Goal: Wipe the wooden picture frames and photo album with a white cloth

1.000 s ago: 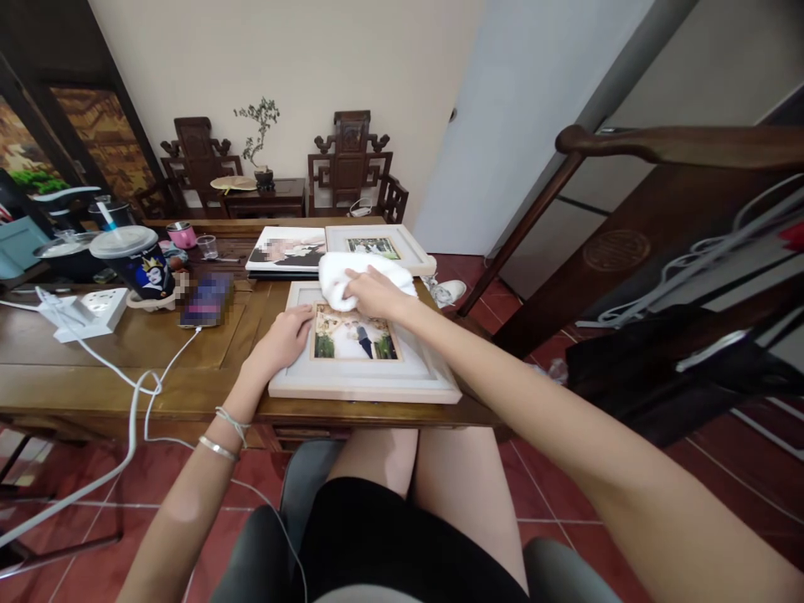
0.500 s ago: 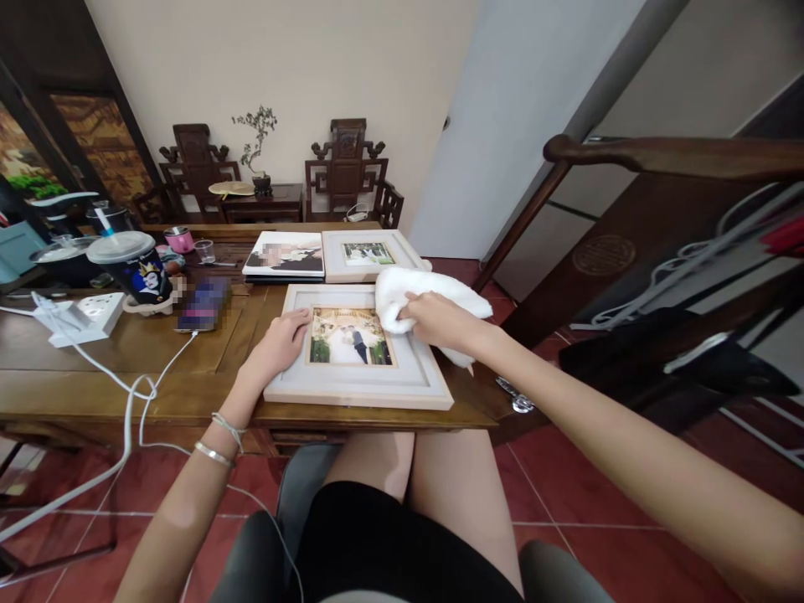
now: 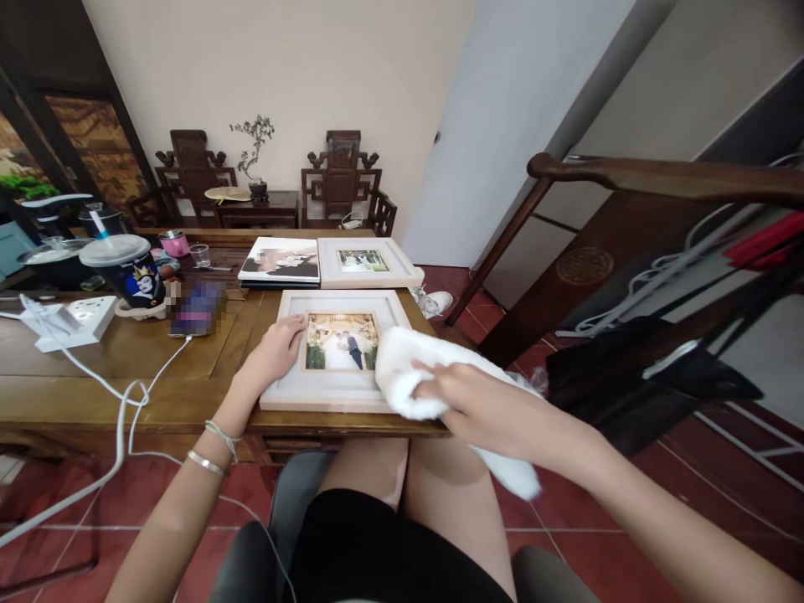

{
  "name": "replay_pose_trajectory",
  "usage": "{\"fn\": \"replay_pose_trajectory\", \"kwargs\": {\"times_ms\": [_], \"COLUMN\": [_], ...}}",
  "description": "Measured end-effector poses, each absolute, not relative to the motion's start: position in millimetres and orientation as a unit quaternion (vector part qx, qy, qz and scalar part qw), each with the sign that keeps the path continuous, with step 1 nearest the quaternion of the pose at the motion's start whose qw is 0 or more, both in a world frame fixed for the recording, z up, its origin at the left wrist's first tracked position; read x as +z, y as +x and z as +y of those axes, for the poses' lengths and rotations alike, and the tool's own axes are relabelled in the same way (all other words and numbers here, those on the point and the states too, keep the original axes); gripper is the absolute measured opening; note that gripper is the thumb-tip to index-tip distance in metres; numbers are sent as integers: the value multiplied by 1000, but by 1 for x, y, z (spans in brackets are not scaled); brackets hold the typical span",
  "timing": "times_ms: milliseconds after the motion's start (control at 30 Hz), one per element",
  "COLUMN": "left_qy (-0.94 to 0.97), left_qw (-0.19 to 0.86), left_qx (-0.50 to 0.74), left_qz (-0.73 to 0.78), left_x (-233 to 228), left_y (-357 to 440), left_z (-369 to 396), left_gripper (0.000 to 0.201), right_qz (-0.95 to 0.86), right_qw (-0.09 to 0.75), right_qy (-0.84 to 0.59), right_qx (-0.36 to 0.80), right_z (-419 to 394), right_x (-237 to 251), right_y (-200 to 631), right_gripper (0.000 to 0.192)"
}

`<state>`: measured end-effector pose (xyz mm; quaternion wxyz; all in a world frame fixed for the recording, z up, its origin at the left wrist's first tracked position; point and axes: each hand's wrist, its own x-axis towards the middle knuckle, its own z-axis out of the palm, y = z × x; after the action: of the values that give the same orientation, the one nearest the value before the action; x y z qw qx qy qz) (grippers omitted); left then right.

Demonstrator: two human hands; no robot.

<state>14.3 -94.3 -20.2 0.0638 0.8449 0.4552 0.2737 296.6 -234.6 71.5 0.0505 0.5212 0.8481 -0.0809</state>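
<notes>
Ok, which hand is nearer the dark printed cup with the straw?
Left. The left hand rests on the photo frame, just right of the cup; the right hand, gripping the white cloth, is farther right.

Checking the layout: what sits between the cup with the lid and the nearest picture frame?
The head view shows a phone on the table.

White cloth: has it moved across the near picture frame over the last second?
Yes. The white cloth, gripped by the right hand, went from the near frame's far edge to its near right corner.

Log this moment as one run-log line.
left hand: flat on picture frame | right hand: gripping white cloth at frame's near right corner | frame: flat on wooden table
</notes>
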Motion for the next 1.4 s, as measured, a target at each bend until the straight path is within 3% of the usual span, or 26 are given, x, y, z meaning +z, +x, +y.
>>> {"fn": "replay_pose_trajectory", "kwargs": {"times_ms": [133,233,367,533,933,1167,1400], "left_qy": [849,843,844,844,833,839,837], "left_qw": [65,63,62,64,63,55,59], "left_qx": [269,281,280,272,301,285,273], "left_qz": [450,454,453,458,460,460,470], "left_x": [-20,-21,-20,-17,-21,-18,-11], "left_y": [13,13,14,16,15,15,16], "left_z": [-94,-94,-94,-94,-92,-89,-89], "left_gripper": [34,33,33,34,32,31,32], "right_qz": [834,834,855,860,885,861,841], "right_qw": [35,-11,16,45,118,48,9], "right_qy": [550,548,507,493,447,505,531], "right_qx": [9,71,108,120,-57,30,101], "right_z": [-179,-128,-89,-106,-215,-165,-87], "right_x": [57,47,34,34,87,51,26], "right_y": [285,281,278,276,274,270,265], "right_gripper": [47,42,37,34,32,45,42]}}
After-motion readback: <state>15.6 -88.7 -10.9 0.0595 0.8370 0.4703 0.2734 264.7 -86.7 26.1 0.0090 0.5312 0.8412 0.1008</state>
